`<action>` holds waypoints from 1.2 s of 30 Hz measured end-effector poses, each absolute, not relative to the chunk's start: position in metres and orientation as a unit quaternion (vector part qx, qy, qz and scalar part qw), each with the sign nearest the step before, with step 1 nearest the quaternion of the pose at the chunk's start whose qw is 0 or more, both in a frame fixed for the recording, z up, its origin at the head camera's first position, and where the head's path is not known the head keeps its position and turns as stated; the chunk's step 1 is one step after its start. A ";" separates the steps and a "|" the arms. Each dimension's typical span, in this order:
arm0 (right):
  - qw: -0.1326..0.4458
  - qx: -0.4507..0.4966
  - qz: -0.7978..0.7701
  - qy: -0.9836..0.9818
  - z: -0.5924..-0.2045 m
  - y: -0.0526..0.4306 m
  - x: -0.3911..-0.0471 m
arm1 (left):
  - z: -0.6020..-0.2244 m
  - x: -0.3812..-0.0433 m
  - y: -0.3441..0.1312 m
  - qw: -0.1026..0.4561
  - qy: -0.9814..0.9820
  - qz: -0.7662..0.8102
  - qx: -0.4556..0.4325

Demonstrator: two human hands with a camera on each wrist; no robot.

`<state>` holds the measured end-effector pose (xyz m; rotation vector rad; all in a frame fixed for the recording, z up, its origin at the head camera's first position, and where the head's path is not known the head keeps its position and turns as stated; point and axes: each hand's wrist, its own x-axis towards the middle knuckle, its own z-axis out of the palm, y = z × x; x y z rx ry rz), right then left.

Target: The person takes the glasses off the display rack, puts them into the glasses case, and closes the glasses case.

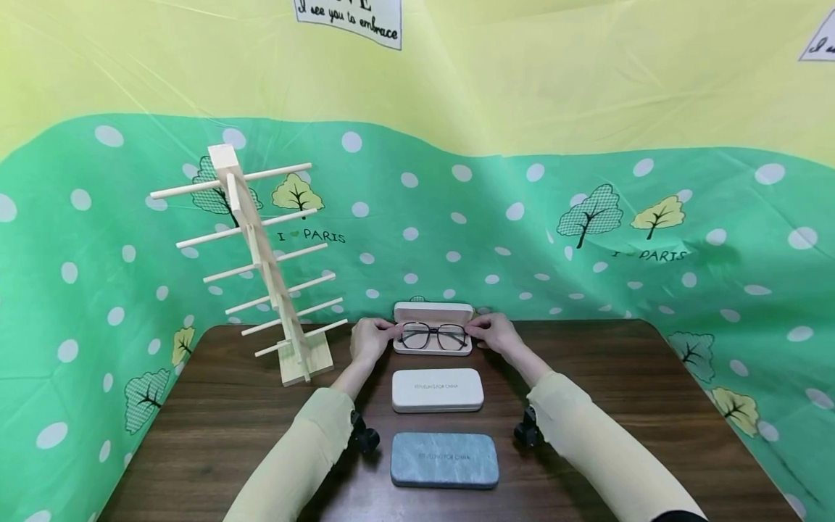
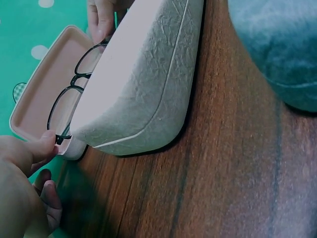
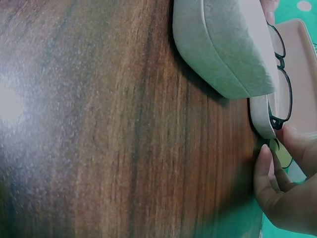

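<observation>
A pair of black-framed eyeglasses (image 1: 433,336) is at the open white glasses case (image 1: 433,351), whose raised lid has a pale pink lining. My left hand (image 1: 372,338) pinches one outer end of the frame, its thumb at the hinge in the left wrist view. At the opposite end, my right hand (image 1: 497,333) pinches the other hinge corner; its remaining fingers curl beside the case in the right wrist view. Closer to me lies a closed white glasses case (image 1: 437,390), which covers part of the open case in both wrist views.
A closed blue glasses case (image 1: 444,460) lies nearest me on the dark wooden table (image 1: 215,435). To the left stands a wooden rack (image 1: 267,268) with several pegs sticking out both sides. A green and yellow cloth (image 1: 457,188) hangs behind the table.
</observation>
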<state>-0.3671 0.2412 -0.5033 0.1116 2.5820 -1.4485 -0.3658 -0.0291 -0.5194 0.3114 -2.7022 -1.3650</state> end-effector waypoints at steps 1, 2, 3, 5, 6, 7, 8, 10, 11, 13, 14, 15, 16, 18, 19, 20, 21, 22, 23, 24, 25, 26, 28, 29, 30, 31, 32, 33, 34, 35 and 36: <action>0.088 0.037 -0.489 0.867 -0.503 0.242 -0.367 | -0.519 -0.366 -0.030 0.050 -0.886 -0.450 0.102; 0.088 0.039 -0.491 0.866 -0.503 0.242 -0.367 | -0.519 -0.365 -0.030 0.052 -0.885 -0.452 0.100; 0.088 0.039 -0.495 0.864 -0.502 0.242 -0.367 | -0.518 -0.365 -0.030 0.054 -0.883 -0.456 0.098; 0.089 0.038 -0.503 0.859 -0.502 0.243 -0.367 | -0.518 -0.364 -0.031 0.060 -0.880 -0.463 0.093; 0.091 0.038 -0.507 0.856 -0.501 0.243 -0.367 | -0.518 -0.364 -0.031 0.061 -0.877 -0.468 0.091; 0.092 0.039 -0.513 0.853 -0.501 0.244 -0.367 | -0.518 -0.364 -0.031 0.062 -0.874 -0.474 0.087; 0.094 0.039 -0.516 0.850 -0.500 0.245 -0.367 | -0.518 -0.364 -0.032 0.062 -0.871 -0.480 0.082; 0.099 0.040 -0.522 0.846 -0.499 0.247 -0.367 | -0.518 -0.365 -0.032 0.058 -0.869 -0.487 0.072; 0.101 0.041 -0.523 0.845 -0.499 0.247 -0.368 | -0.517 -0.366 -0.033 0.055 -0.869 -0.488 0.066; 0.108 0.043 -0.525 0.843 -0.498 0.249 -0.368 | -0.516 -0.366 -0.033 0.041 -0.869 -0.490 0.054; 0.112 0.044 -0.525 0.843 -0.497 0.249 -0.368 | -0.515 -0.367 -0.034 0.030 -0.870 -0.489 0.050; 0.117 0.044 -0.525 0.842 -0.496 0.250 -0.368 | -0.513 -0.367 -0.034 0.019 -0.871 -0.489 0.047; 0.122 0.047 -0.527 0.840 -0.495 0.250 -0.368 | -0.512 -0.367 -0.034 0.006 -0.870 -0.492 0.046; 0.131 0.051 -0.528 0.838 -0.494 0.251 -0.368 | -0.509 -0.367 -0.034 -0.017 -0.863 -0.503 0.049; 0.135 0.053 -0.528 0.837 -0.493 0.252 -0.369 | -0.507 -0.367 -0.035 -0.028 -0.858 -0.511 0.052; 0.139 0.055 -0.527 0.837 -0.493 0.252 -0.369 | -0.506 -0.367 -0.035 -0.037 -0.853 -0.517 0.057; 0.142 0.059 -0.528 0.835 -0.492 0.252 -0.369 | -0.505 -0.367 -0.035 -0.044 -0.848 -0.525 0.061; 0.144 0.062 -0.527 0.835 -0.492 0.253 -0.370 | -0.503 -0.368 -0.035 -0.049 -0.844 -0.530 0.063; 0.146 0.065 -0.528 0.834 -0.492 0.253 -0.371 | -0.502 -0.369 -0.035 -0.052 -0.842 -0.534 0.064; 0.149 0.067 -0.528 0.833 -0.491 0.253 -0.371 | -0.501 -0.370 -0.034 -0.056 -0.839 -0.537 0.065; 0.151 0.070 -0.526 0.834 -0.490 0.252 -0.372 | -0.500 -0.370 -0.034 -0.059 -0.838 -0.538 0.065; 0.153 0.072 -0.526 0.834 -0.490 0.252 -0.372 | -0.500 -0.371 -0.034 -0.060 -0.838 -0.538 0.063; 0.159 0.072 -0.524 0.833 -0.488 0.251 -0.372 | -0.498 -0.372 -0.034 -0.065 -0.838 -0.538 0.063; 0.162 0.072 -0.524 0.833 -0.488 0.251 -0.373 | -0.497 -0.373 -0.033 -0.070 -0.838 -0.537 0.065; 0.165 0.071 -0.520 0.835 -0.487 0.250 -0.373 | -0.497 -0.373 -0.033 -0.075 -0.839 -0.534 0.069; 0.167 0.070 -0.517 0.837 -0.486 0.249 -0.373 | -0.496 -0.374 -0.032 -0.081 -0.841 -0.531 0.072; 0.169 0.066 -0.513 0.839 -0.486 0.248 -0.374 | -0.495 -0.375 -0.032 -0.089 -0.842 -0.527 0.076; 0.171 0.064 -0.509 0.841 -0.485 0.247 -0.374 | -0.495 -0.376 -0.031 -0.096 -0.843 -0.524 0.081; 0.171 0.063 -0.502 0.845 -0.485 0.246 -0.374 | -0.495 -0.377 -0.030 -0.102 -0.843 -0.521 0.084; 0.172 0.063 -0.496 0.849 -0.484 0.245 -0.375 | -0.495 -0.378 -0.029 -0.109 -0.845 -0.517 0.088; 0.173 0.064 -0.492 0.851 -0.484 0.244 -0.375 | -0.494 -0.378 -0.029 -0.113 -0.845 -0.515 0.091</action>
